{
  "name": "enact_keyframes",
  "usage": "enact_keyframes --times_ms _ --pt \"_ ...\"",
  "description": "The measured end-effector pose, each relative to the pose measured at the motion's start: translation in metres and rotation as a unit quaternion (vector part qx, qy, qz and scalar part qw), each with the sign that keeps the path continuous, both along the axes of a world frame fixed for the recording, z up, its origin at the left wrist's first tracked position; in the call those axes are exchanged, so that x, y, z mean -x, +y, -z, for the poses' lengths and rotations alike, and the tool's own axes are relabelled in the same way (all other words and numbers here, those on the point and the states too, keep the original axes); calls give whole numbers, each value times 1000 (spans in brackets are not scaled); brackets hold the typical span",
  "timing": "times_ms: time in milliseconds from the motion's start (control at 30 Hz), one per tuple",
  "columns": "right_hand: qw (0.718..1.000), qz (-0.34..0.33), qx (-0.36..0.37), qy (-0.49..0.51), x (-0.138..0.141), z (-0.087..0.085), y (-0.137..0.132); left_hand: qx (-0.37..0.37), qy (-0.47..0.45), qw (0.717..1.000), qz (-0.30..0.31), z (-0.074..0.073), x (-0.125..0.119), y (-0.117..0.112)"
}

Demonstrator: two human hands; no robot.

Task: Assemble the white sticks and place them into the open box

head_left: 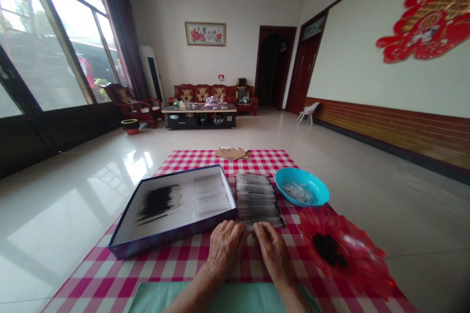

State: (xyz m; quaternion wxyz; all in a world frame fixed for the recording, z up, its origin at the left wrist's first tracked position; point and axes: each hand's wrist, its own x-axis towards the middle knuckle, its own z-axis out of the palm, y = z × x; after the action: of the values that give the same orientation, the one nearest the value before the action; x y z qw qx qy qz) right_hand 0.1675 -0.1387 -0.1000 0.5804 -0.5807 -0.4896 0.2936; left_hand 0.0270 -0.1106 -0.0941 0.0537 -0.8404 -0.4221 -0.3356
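Note:
My left hand [225,249] and my right hand [273,249] sit side by side, fingers curled against the near edge of a stack of clear plastic tubes [257,200] with dark contents. Whether they grip a tube is hidden by the fingers. To the left, an open dark blue box [172,234] holds rows of black-bristled brushes [158,203] and clear tubes [207,195]. Beyond the stack, a blue plastic bowl [316,187] contains small clear pieces [298,193]. Near my right hand, a red flower-shaped tray [367,274] carries a dark clump [328,249].
Everything rests on a pink-and-white checked tablecloth [235,164] spread on a tiled floor. A green cloth [220,298] lies nearest me, and flattened cardboard pieces [232,153] lie at the far end. A coffee table [200,116] and red sofa [211,93] stand across the room.

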Motion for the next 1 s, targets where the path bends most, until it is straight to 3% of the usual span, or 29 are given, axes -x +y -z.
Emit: enact_keyframes --times_ms 300,533,800,1000 --pt "992 -50 13 117 -7 8 3 97 -50 992 66 2 1 4" --pt "972 -74 15 221 -26 8 8 265 -163 940 137 5 4 9" --pt "955 -39 16 292 -31 12 10 236 -196 943 130 13 1 11" --pt "984 -3 6 177 -22 9 9 221 -218 943 118 16 1 13"
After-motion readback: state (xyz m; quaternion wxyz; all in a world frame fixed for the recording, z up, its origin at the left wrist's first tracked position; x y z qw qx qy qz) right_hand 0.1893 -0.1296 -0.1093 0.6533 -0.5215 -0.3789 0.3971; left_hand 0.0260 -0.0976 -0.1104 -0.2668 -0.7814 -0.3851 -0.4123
